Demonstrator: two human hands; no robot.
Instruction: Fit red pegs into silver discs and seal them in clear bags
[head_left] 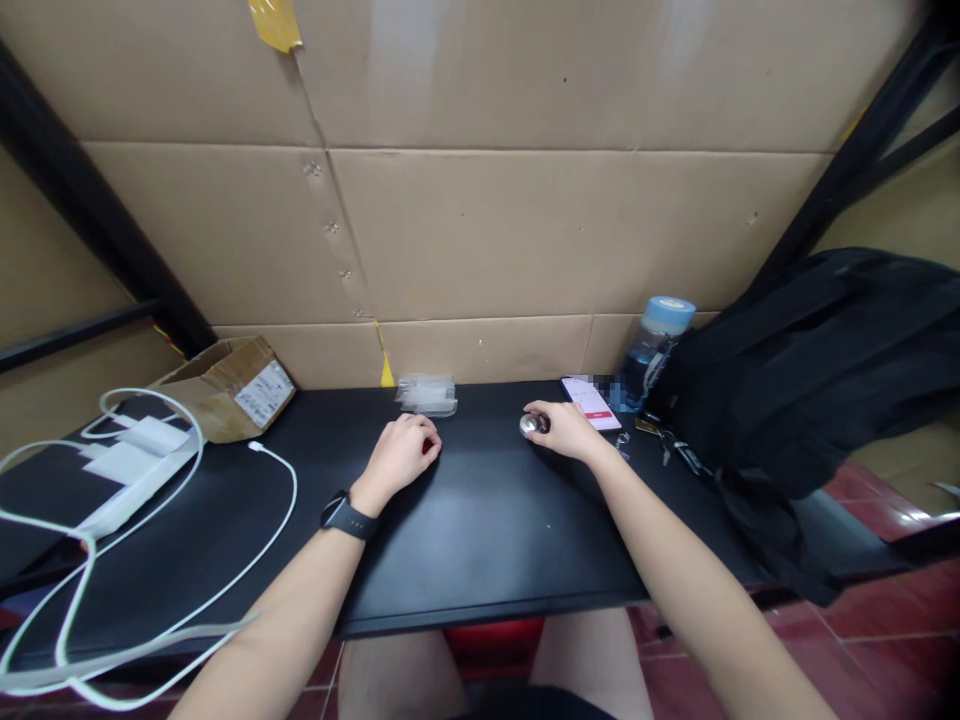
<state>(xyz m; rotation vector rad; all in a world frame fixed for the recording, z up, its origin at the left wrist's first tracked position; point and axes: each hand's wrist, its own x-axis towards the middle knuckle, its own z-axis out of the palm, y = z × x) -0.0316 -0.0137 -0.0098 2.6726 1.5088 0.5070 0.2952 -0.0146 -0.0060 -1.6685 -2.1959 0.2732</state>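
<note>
Round silver object [529, 425], seemingly metal

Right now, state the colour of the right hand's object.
The object looks silvery on its left, in the head view.

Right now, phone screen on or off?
On: the phone is lit, pale with a red bar, beside the right hand.

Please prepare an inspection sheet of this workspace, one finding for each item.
Surface: black table, things mostly along its back and sides.
Job's things: small shiny object, held by the right hand.
Clutter: clear plastic pieces, cardboard box, phone, bottle, keys, black backpack.
Hands: right hand closed on that object; left hand curled, contents unclear.
Cables: white cables looped at left, one plug end loose on the table.
Surroundings: cardboard wall behind, red tiled floor.
</note>
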